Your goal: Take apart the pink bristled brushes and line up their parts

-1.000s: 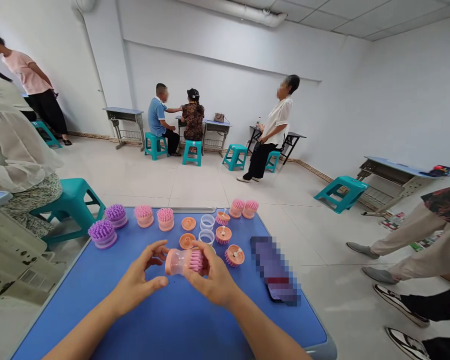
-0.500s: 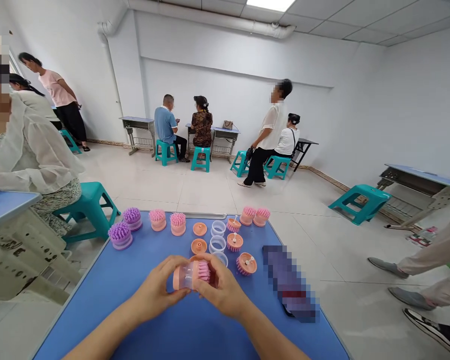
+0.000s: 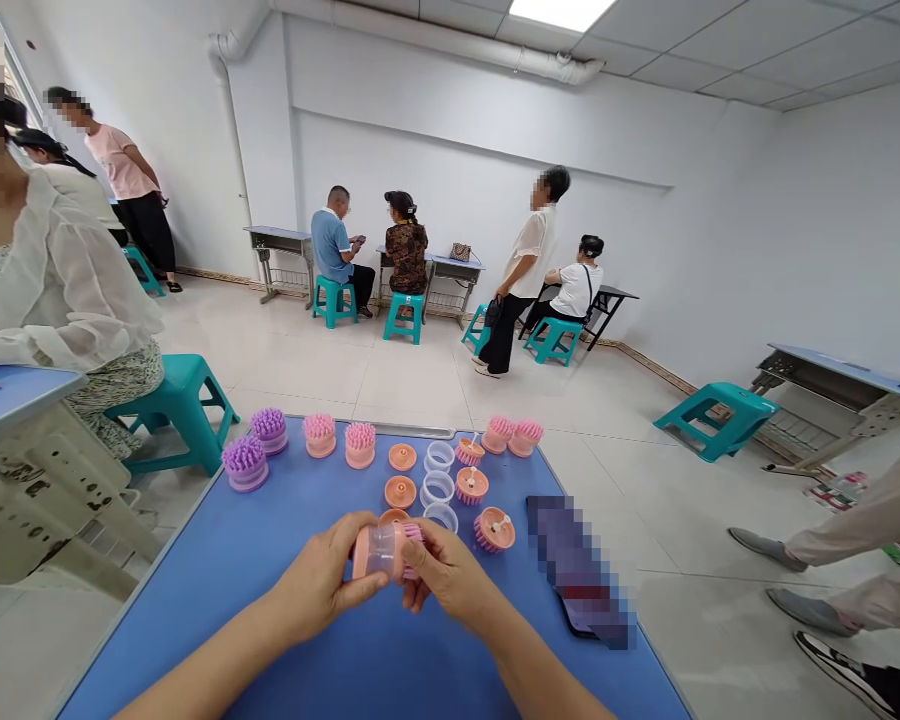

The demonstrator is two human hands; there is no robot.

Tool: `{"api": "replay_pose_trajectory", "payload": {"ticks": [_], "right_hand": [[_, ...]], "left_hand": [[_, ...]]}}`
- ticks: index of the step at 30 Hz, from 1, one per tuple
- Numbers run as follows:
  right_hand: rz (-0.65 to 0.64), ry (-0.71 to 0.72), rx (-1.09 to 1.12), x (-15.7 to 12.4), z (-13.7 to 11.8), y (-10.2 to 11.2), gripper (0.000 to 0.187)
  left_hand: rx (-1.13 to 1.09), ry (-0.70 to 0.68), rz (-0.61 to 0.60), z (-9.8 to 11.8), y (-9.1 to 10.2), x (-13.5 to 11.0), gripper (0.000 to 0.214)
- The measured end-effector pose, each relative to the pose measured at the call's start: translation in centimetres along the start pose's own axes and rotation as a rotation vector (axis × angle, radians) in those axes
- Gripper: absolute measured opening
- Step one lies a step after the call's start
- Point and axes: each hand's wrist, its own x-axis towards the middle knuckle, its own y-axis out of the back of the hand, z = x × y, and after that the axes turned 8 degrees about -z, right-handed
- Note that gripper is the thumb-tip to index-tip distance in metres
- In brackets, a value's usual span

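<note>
Between my two hands, above the blue table, a pink scrub brush [image 3: 381, 551] with a clear middle ring lies on its side. My left hand [image 3: 328, 572] is closed around its smooth peach end. My right hand [image 3: 450, 575] grips the bristle end, its thumb across the pink bristles. Just beyond stand orange caps [image 3: 400, 491], clear plastic rings [image 3: 437, 488] and upturned bristle heads [image 3: 472, 485] with small white stems, each kind in a column. The nearest orange cap is partly hidden behind the brush.
Purple brushes [image 3: 245, 463] and pink brushes [image 3: 360, 445] stand along the table's far edge, with further pink brushes [image 3: 526, 437] at far right. A blurred-out phone [image 3: 581, 570] lies on the right of the blue table [image 3: 217, 600]. A person [image 3: 67, 270] sits at left; others sit or stand beyond.
My right fingers have shifted on the bristle end, the thumb now lying over the bristles. The brush stays between both hands. The walking person in white has moved slightly left.
</note>
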Motion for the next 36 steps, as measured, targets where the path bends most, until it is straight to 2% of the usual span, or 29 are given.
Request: {"api": "replay_pose_trajectory", "payload": {"ticks": [6, 9, 11, 14, 16, 18, 21, 22, 24, 26, 29, 32, 35, 36], "right_hand": [[-0.01, 0.091, -0.038, -0.2, -0.4, -0.2, 0.038], [0.007, 0.174, -0.156, -0.6, -0.5, -0.3, 0.039], [0.002, 0.2, -0.214, -0.7, -0.6, -0.2, 0.049], [-0.017, 0.099, -0.118, -0.8, -0.7, 0.0, 0.072], [-0.033, -0.006, -0.039, -0.6, -0.7, 0.1, 0.07], [-0.036, -0.05, -0.016, -0.5, -0.7, 0.1, 0.063], [-0.019, 0.064, -0.052, -0.7, -0.9, 0.2, 0.049], [-0.02, 0.11, -0.069, -0.8, -1.0, 0.2, 0.051], [-0.027, 0.136, -0.081, -1.0, -1.1, 0.4, 0.069], [-0.041, 0.067, -0.051, -1.0, -1.2, 0.5, 0.077], [-0.039, -0.027, -0.053, -1.0, -1.2, 0.5, 0.057], [-0.011, 0.047, -0.15, -1.1, -1.4, 0.5, 0.049], [-0.038, 0.08, -0.133, -1.3, -1.6, 0.6, 0.072], [-0.049, 0.054, -0.098, -1.3, -1.7, 0.7, 0.071]], "left_hand": [[0.045, 0.029, 0.043, -1.0, -1.3, 0.0, 0.037], [0.032, 0.051, 0.043, -0.8, -1.3, 0.0, 0.034], [-0.001, 0.054, 0.026, -0.6, -1.2, 0.0, 0.034], [-0.031, 0.055, 0.021, -0.3, -1.1, 0.0, 0.035], [-0.045, 0.061, 0.025, -0.3, -1.0, -0.1, 0.035], [-0.071, 0.06, 0.019, -0.2, -0.8, 0.0, 0.034], [-0.103, 0.075, 0.035, 0.2, -0.5, 0.0, 0.031], [-0.104, 0.087, 0.05, 0.4, -0.5, -0.1, 0.031], [-0.098, 0.109, 0.065, 0.7, -0.4, -0.1, 0.031], [-0.096, 0.115, 0.052, 0.9, -0.3, -0.1, 0.033], [-0.106, 0.108, 0.015, 0.9, -0.4, -0.1, 0.035], [-0.093, 0.109, 0.013, 0.7, -0.4, 0.0, 0.034], [-0.086, 0.117, 0.025, 0.7, -0.4, 0.0, 0.034], [-0.094, 0.117, 0.022, 0.7, -0.4, 0.0, 0.034]]}}
